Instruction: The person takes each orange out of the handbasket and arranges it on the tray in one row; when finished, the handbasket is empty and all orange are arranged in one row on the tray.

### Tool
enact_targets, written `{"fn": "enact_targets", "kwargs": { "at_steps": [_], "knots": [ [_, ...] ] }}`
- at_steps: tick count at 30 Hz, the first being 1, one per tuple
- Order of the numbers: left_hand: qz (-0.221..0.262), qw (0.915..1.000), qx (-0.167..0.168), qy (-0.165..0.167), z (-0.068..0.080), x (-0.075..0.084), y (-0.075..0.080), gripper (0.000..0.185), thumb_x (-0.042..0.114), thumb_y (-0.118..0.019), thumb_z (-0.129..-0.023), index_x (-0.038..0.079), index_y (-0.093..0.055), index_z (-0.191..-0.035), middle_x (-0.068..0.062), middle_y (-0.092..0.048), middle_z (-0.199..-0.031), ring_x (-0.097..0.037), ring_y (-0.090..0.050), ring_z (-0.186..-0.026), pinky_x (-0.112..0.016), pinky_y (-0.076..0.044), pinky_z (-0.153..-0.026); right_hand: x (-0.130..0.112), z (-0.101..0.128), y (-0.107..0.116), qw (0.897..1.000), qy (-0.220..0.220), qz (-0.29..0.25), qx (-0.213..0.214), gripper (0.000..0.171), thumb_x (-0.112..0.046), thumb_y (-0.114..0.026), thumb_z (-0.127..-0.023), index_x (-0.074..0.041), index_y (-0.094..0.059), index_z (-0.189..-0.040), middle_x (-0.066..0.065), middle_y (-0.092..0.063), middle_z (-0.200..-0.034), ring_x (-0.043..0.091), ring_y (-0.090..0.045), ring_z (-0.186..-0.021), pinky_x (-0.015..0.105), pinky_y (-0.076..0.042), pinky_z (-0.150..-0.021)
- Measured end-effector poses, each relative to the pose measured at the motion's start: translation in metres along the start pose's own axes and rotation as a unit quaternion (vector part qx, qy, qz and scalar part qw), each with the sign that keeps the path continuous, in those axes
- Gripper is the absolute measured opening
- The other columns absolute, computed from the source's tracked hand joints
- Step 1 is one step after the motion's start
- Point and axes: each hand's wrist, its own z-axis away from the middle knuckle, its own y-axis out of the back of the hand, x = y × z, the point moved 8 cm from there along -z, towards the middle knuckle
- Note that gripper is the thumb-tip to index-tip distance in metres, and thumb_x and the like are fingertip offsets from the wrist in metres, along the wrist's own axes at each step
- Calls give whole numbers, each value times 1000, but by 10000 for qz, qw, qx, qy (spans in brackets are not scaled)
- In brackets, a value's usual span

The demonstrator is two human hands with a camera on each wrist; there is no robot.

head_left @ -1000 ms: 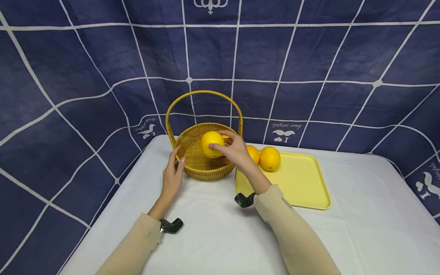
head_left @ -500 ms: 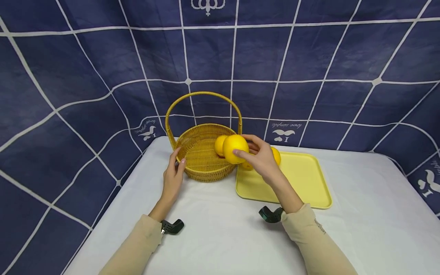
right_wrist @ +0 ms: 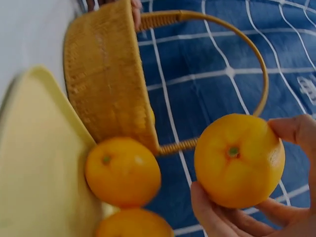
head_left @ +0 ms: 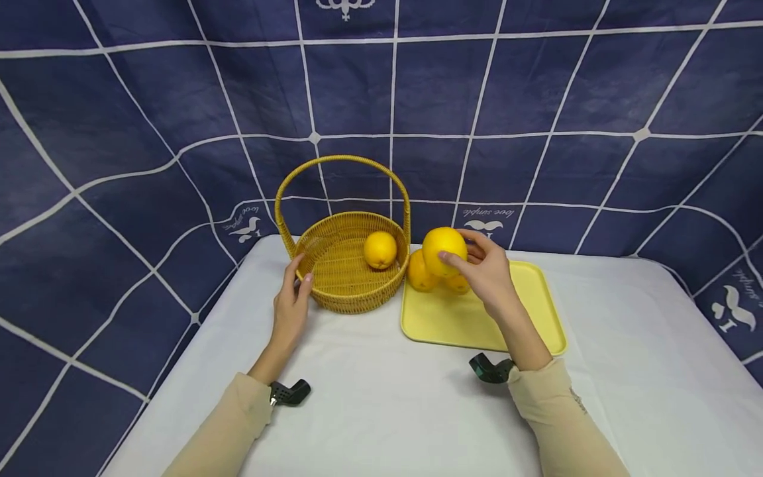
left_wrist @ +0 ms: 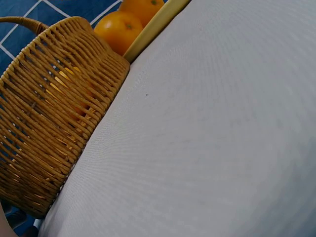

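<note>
The orange (head_left: 444, 250) is up in the air, gripped by the right hand (head_left: 489, 273) — fingers and thumb curled round it, holding it above the near-left corner of the yellow tray (head_left: 524, 324). In the right wrist view you can see its stem end (right_wrist: 233, 151) facing the camera, with the fingertips (right_wrist: 296, 129) wrapped over the side.

Right under it, two more oranges sit on the tray: one (head_left: 419, 273) just beside the basket, the other (head_left: 457, 283) mostly hidden behind the held fruit and the hand. They look to be touching each other, though I can't say for sure.

The wicker basket (head_left: 334, 291) stands just left of the tray, handle upright, with a single orange (head_left: 380, 250) inside it towards the right wall.

The left hand (head_left: 290, 306) rests against the basket's left side, fingers fairly straight and touching the rim — not really clutching it. The left wrist view shows only the woven wall, not the fingers.

All of it sits on a worktop (head_left: 381, 411) covered in white cloth, with a navy grid-pattern sheet (head_left: 179, 99) hung behind.
</note>
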Motion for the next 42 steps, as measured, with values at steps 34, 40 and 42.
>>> {"fn": "enact_targets", "kwargs": {
  "at_steps": [34, 40, 42],
  "knots": [
    [-19, 10000, -23, -55, -3, 0, 1, 51, 43, -45, -113, 35, -37, -163, 3, -36, -170, -38, -44, -151, -59, -37, -124, 91, -16, 77, 9652, -1286, 2045, 1003, 76, -49, -69, -96, 1, -52, -150, 30, -60, -133, 46, -46, -127, 52, -45, -103],
    [-26, 10000, -48, -51, -2, -3, -1, 51, 42, -44, -113, 36, -35, -163, 2, -35, -171, -37, -42, -152, -58, -37, -124, 91, -16, 78, 9647, -1377, 1984, 1044, 80, -54, -65, -98, 2, -49, -153, 30, -55, -148, 48, -44, -138, 57, -43, -115],
    [-35, 10000, -45, -28, -2, -3, -1, 51, 43, -44, -113, 39, -35, -163, 3, -35, -171, -36, -42, -152, -57, -37, -124, 91, -16, 78, 9649, -1347, 1969, 1100, 79, -52, -65, -98, 2, -50, -152, 30, -55, -149, 48, -45, -138, 57, -43, -116]
  ]
}}
